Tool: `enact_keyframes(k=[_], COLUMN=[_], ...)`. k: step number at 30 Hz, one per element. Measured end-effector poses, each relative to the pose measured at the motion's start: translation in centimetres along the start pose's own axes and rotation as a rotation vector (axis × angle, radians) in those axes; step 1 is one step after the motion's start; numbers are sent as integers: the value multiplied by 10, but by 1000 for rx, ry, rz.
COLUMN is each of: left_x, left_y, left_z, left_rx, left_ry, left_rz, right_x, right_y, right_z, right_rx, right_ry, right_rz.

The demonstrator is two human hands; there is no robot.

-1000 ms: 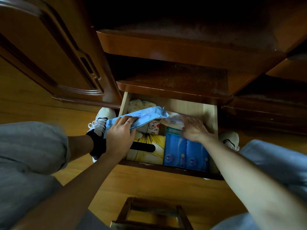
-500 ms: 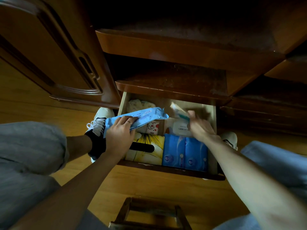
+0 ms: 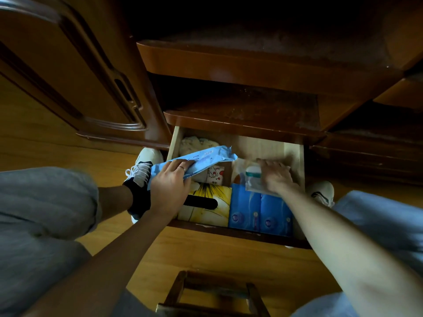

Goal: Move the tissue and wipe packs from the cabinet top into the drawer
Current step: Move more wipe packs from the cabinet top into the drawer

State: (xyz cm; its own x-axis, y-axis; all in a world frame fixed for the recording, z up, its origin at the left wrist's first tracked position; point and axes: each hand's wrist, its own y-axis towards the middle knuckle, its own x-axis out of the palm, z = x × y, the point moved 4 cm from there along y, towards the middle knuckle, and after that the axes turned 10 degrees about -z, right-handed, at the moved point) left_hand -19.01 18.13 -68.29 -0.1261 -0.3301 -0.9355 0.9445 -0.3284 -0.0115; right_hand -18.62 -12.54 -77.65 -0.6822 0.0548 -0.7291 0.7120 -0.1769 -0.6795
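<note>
Dim wooden cabinet, open drawer (image 3: 294, 156) (already crowded), left hand (image 3: 168, 186) gripping a blue wipe pack (image 3: 201, 160) above its left side, right hand (image 3: 275, 177) pressing a clear packet (image 3: 253, 181) down far right, fingers flat.

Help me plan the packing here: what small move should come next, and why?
Probably the left hand should lower its light blue wipe pack into the drawer. The pack is held above the left compartment, while the right hand is already placing a small clear pack on the right side.
</note>
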Motion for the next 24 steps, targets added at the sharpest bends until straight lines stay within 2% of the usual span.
enact_keyframes(k=[4, 6, 9, 15, 17, 19, 21, 24], left_x=[2, 3, 4, 4, 5, 4, 4, 6], left_y=[0, 1, 3, 8, 9, 10, 10, 9], left_z=[-5, -6, -5, -3, -3, -1, 0, 0], left_rx=[-5, 1, 5, 0, 0, -2, 8, 20], left_ry=[21, 24, -2, -24, -24, -19, -17, -36], left_rz=[3, 11, 9, -4, -6, 6, 24, 27], right_x=[-10, -11, 2, 3, 3, 2, 3, 11], right_y=[11, 15, 20, 25, 18, 7, -4, -15], right_z=[-10, -18, -25, -19, -10, 3, 17, 30], right_rx=[73, -14, -127, -112, -110, -124, -138, -178], right_ry=[39, 104, 139, 243, 380, 473, 413, 227], right_rz=[34, 57, -43, -73, -7, 131, 201, 117])
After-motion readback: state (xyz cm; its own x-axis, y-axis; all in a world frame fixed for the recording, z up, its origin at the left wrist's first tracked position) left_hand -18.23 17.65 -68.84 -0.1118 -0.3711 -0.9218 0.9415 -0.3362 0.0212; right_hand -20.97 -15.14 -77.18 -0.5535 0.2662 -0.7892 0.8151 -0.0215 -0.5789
